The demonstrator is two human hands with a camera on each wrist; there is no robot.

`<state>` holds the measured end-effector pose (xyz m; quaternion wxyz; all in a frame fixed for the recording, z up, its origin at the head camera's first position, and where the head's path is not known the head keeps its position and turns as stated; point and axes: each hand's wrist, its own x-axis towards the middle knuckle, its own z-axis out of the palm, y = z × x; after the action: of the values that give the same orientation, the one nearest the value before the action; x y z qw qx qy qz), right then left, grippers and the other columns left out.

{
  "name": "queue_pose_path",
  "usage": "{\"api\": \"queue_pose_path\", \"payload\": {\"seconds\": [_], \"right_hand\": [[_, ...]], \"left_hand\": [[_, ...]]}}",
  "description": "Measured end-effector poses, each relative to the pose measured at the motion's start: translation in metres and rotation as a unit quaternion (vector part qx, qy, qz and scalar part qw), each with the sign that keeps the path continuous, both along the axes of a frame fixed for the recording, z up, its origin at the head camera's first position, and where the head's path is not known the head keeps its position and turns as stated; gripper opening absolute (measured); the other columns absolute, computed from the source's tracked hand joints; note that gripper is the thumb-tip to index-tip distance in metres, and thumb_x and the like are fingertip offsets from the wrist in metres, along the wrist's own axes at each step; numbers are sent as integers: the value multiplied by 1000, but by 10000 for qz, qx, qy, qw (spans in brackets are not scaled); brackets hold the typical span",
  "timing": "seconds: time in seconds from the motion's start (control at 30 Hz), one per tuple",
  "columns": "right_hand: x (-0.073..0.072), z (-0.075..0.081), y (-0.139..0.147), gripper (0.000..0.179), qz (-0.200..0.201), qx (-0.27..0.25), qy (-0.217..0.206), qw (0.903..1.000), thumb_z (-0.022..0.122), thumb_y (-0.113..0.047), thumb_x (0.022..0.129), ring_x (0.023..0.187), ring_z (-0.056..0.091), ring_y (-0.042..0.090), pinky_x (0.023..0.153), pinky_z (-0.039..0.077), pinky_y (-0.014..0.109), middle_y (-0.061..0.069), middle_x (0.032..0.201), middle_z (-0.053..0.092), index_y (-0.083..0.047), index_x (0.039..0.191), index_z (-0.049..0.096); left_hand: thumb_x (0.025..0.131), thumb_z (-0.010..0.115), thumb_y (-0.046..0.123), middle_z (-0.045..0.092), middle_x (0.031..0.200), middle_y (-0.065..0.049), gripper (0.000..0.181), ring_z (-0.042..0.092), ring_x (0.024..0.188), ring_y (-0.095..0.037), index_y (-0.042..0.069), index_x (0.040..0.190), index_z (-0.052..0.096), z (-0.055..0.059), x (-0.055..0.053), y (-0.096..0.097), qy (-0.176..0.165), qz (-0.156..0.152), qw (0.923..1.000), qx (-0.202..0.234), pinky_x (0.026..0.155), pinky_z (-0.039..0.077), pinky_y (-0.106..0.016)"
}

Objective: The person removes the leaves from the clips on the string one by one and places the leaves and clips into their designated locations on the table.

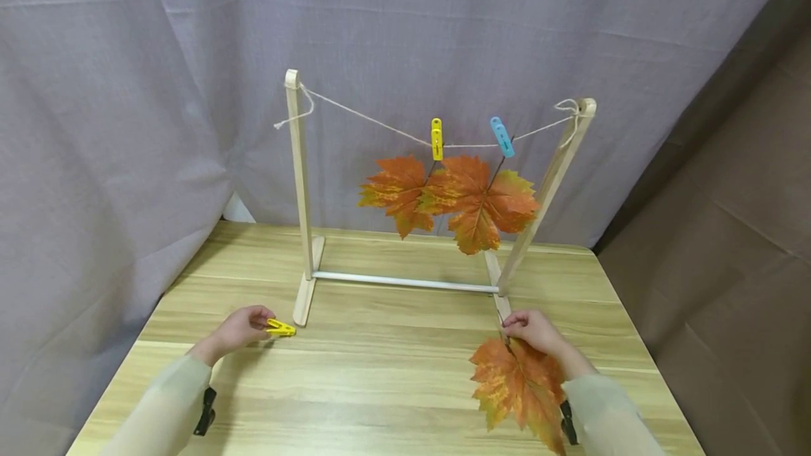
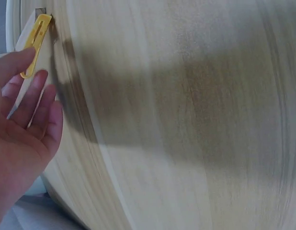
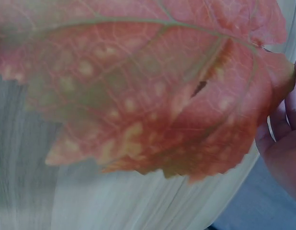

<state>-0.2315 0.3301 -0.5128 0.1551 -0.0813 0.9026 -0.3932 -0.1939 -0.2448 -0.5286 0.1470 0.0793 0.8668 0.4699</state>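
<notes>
My left hand (image 1: 243,331) pinches a yellow clothespin (image 1: 281,328) by one end, low over the table's left side near the stand's foot. In the left wrist view the thumb presses the clothespin (image 2: 37,44), while the other fingers curl loosely. On the right, my right hand (image 1: 535,333) pinches an orange maple leaf (image 1: 516,385) by its stem, with the blade hanging toward the front. That leaf (image 3: 153,96) fills much of the right wrist view and hides part of the hand. Two more maple leaves (image 1: 402,192) (image 1: 484,206) hang from the string, clipped by a yellow clothespin (image 1: 436,141) and a blue clothespin (image 1: 502,136).
A wooden stand has a left post (image 1: 300,181) and a right post (image 1: 548,188), with a string (image 1: 367,117) tied between their tops. A white rod (image 1: 405,281) joins the posts low down. Grey curtain (image 1: 412,27) hangs behind the wooden table (image 1: 355,378).
</notes>
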Motion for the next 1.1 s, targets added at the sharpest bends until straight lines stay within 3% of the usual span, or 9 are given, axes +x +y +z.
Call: {"api": "queue_pose_path", "payload": {"seconds": [0.13,0.33,0.6,0.73,0.93,1.1], "right_hand": [[2,-2,0,17,-27,-120,39,9999,63,-2,84,71,62,12,62,50,23,21,82,68,13,92,63],[5,2,1,19,-209,-71,84,9997,62,-2,84,69,61,14,62,52,29,21,81,68,14,95,61],[4,7,4,22,-386,25,111,9992,63,-3,84,68,59,7,62,49,22,20,83,69,14,98,63],[5,13,7,26,-454,-106,-41,9989,61,-5,87,71,61,12,64,51,28,22,87,68,16,103,60],[7,28,14,32,-583,-325,-155,9977,60,-10,90,71,61,17,66,54,36,22,89,67,16,109,57],[7,49,17,38,-614,-751,-66,9953,59,-13,91,73,62,8,70,56,35,14,91,68,17,115,53]], "left_hand": [[75,67,-5,62,96,-24,33,60,90,-31,-15,104,56,-4,2,-1,126,208,9992,-317,79,52,-39],[72,67,-6,63,94,-22,33,60,88,-29,-14,102,57,-8,3,-1,166,367,9984,-390,75,52,-31],[70,71,-3,62,94,-20,36,58,89,-27,-11,102,58,-7,7,-1,27,471,9964,-709,79,51,-41],[70,71,-3,61,96,-21,36,58,90,-30,-12,103,57,-5,8,-1,-1,466,9968,-644,81,51,-43],[80,67,6,61,103,-26,34,59,93,-35,-12,107,56,10,1,-1,378,422,9952,-792,82,50,-46],[85,65,10,57,113,-31,38,58,99,-35,-13,114,54,38,-14,2,563,446,9969,-322,86,50,-39]]}}
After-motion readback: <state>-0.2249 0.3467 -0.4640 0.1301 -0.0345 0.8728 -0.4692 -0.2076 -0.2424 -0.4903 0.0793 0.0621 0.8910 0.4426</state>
